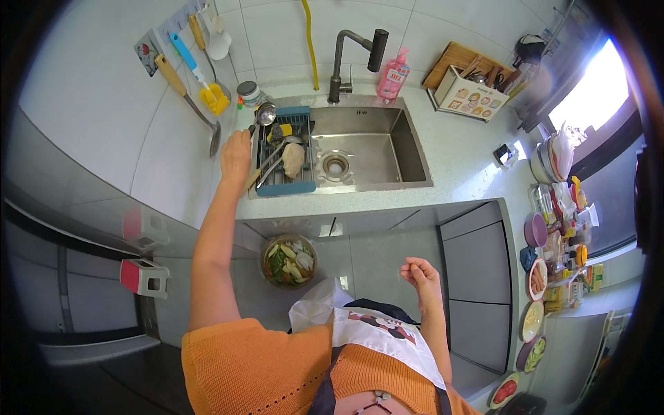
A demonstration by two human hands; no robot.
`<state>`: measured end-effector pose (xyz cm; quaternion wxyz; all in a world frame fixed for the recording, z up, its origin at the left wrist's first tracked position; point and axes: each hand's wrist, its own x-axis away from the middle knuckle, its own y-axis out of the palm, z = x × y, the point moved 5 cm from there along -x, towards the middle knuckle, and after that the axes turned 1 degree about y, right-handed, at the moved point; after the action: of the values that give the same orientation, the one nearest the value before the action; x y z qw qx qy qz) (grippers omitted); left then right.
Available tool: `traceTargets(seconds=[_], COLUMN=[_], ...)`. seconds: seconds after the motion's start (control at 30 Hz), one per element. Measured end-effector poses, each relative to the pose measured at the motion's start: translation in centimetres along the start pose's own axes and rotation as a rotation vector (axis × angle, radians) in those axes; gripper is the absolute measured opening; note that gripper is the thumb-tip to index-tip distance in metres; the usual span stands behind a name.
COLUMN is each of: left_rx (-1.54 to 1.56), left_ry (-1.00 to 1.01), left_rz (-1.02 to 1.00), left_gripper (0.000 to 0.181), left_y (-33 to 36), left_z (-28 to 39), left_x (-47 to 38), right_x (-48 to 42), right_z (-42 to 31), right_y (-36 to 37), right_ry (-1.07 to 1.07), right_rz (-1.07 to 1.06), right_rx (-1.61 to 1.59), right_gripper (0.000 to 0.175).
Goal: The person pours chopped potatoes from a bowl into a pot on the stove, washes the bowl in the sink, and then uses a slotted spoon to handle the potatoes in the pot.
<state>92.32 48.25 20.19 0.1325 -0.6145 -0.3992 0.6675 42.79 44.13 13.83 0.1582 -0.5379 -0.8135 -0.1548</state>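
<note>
My left hand (236, 158) reaches over the left end of the counter, its fingers curled round the dark handle of a steel ladle (266, 114). The ladle's bowl lies over the back left corner of a blue-ended drying rack (286, 188) set across the sink. In the rack are a yellow sponge with a grey scourer (278, 133), metal utensils and a pale, oval lump (293, 160), whose kind I cannot tell. A wooden handle (252, 180) sticks out past the rack's left edge. My right hand (423, 277) hangs before the apron, fingers curled in, with nothing visible in it.
The steel sink (358, 145) has a dark faucet (340, 78) behind it and a pink soap bottle (393, 78) beside that. A bowl of cut vegetables (289, 261) stands low by my feet. Plates of food and jars line the right counter (511, 233). Utensils hang left.
</note>
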Motion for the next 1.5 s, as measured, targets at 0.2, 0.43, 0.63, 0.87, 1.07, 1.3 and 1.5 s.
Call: traceTargets(seconds=[0.2, 0.43, 0.63, 0.87, 1.07, 1.3, 1.5], left_rx=[0.039, 0.163, 0.439, 1.088, 1.636, 2.058, 2.243], left_ry=[0.109, 0.306, 0.453, 0.491, 0.666, 1.037, 1.283], left_rz=[0.076, 0.120, 0.082, 0.068, -0.076, -0.358, -0.654], left_gripper=[0.023, 0.027, 0.030, 0.025, 0.025, 0.025, 0.029], left_y=[-2.4, -5.0, -6.0, -9.8, -17.1, -29.1, -36.9], left_z=[1.0, 5.1, 16.2, 35.2, 53.2, 71.8, 81.9], left_x=[-1.6, -4.7, -5.8, -1.7, 2.0, 11.3, 22.4], right_x=[-0.1, 0.5, 2.0, 3.7, 14.2, 30.4, 40.9], right_z=[-0.1, -0.1, 0.2, 0.0, -1.2, 3.2, 9.7], right_y=[0.9, 0.9, -2.8, -8.6, -18.8, -29.6, -34.6], right_ry=[-0.002, -0.049, -0.109, -0.334, -0.524, -0.738, -0.812], right_rz=[-0.024, -0.003, 0.049, 0.107, 0.395, 0.890, 1.387], right_rx=[0.009, -0.027, -0.056, -0.144, -0.255, -0.375, -0.476], right_gripper=[0.018, 0.019, 0.022, 0.026, 0.036, 0.033, 0.042])
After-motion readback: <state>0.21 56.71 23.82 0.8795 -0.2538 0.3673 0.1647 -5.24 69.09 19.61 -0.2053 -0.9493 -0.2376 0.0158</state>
